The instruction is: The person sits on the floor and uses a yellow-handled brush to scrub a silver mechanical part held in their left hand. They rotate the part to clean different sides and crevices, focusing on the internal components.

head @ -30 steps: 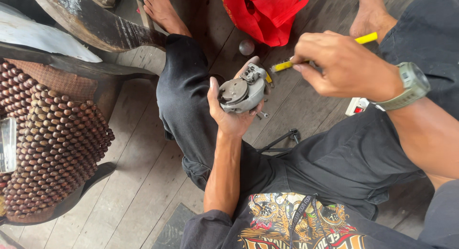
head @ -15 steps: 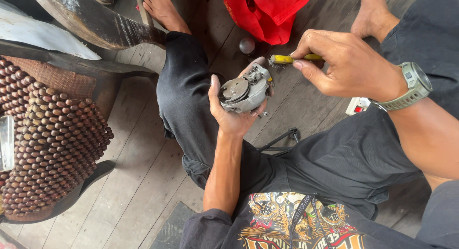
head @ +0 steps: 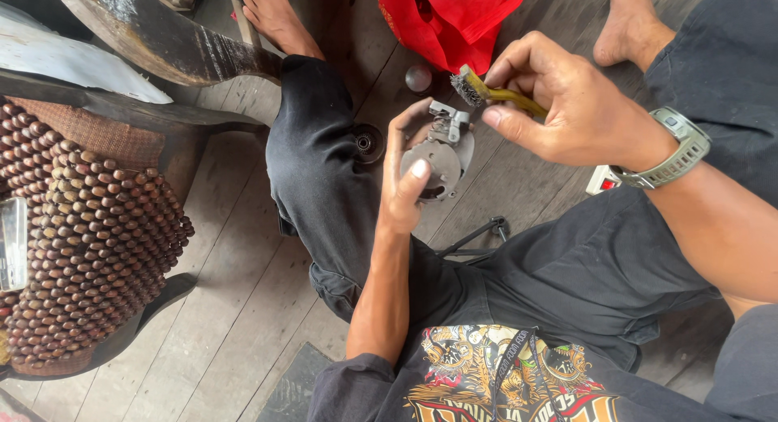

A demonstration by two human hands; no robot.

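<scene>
A small white box with a red patch [head: 601,180] lay just right of the grey metal part [head: 442,156], which the left hand [head: 409,179] gripped. The right hand [head: 567,102] pinched a yellow-handled wire brush [head: 486,90]; earlier a yellow stick-like tool showed there instead.

Metal part [head: 440,159]: in left hand [head: 405,187], above the left leg [head: 324,171]. Wire brush [head: 486,90]: in right hand [head: 567,106], just right of and above the part (bristles near its top edge). Small ball [head: 418,78] and cloth bag [head: 446,17]: on floor beyond. Beaded seat [head: 81,244]: far left. Round cap [head: 369,142]: left of the part.
</scene>
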